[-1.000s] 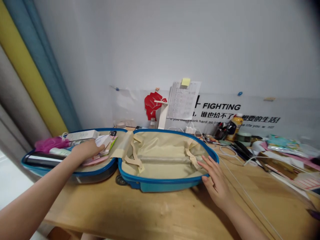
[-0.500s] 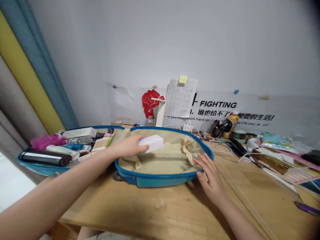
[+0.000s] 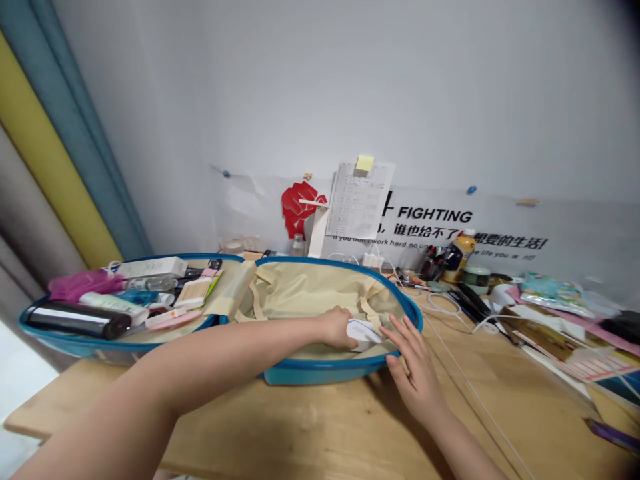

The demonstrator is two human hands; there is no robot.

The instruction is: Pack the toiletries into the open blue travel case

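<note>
A blue suitcase [image 3: 320, 373] with a beige lining lies spread in two halves on the table. Inside its right half, low by the front right side, my left hand [image 3: 341, 328] is closed around a small white box [image 3: 365, 333]. My right hand [image 3: 416, 373] rests on the right front rim, its fingers stretched out and spread, with the fingertips reaching just inside. A beige strap [image 3: 371, 311] hangs within that half near those fingertips. The left half holds a black cylinder [image 3: 77, 320], a pink mesh bath puff [image 3: 85, 283], a white tube [image 3: 114, 305] and a long white box [image 3: 150, 267].
Wooden table [image 3: 300, 427] underneath. To the right lie white cables [image 3: 450, 312], a yellow bottle [image 3: 460, 255], a green jar [image 3: 475, 279] and a blue-green packet [image 3: 555, 293] among papers. A white lamp stand [image 3: 318, 230] stands behind the suitcase, against the wall.
My left hand has carried the white box rightward and down into the right half of the suitcase. My right hand stays on the rim. The view has shifted slightly.
</note>
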